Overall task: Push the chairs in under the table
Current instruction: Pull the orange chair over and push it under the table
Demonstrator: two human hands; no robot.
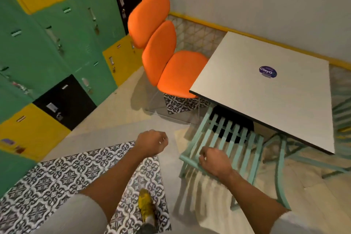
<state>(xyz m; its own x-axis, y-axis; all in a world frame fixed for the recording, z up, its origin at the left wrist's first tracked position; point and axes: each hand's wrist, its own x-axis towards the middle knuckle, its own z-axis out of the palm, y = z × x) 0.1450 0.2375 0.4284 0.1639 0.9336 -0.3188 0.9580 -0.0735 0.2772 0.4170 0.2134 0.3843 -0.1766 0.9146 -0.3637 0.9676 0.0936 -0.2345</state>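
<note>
The white square surface (266, 89) has the teal slatted chair (228, 138) partly tucked under its near edge, right hand (214, 163) curled over the backrest, left hand (152, 142) loosely closed, empty; push straight, evenly.

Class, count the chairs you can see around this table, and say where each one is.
3, possibly more. An orange chair at the table's left side, a teal slatted chair at its near side under the right hand, and part of another teal chair at the right edge.
</note>
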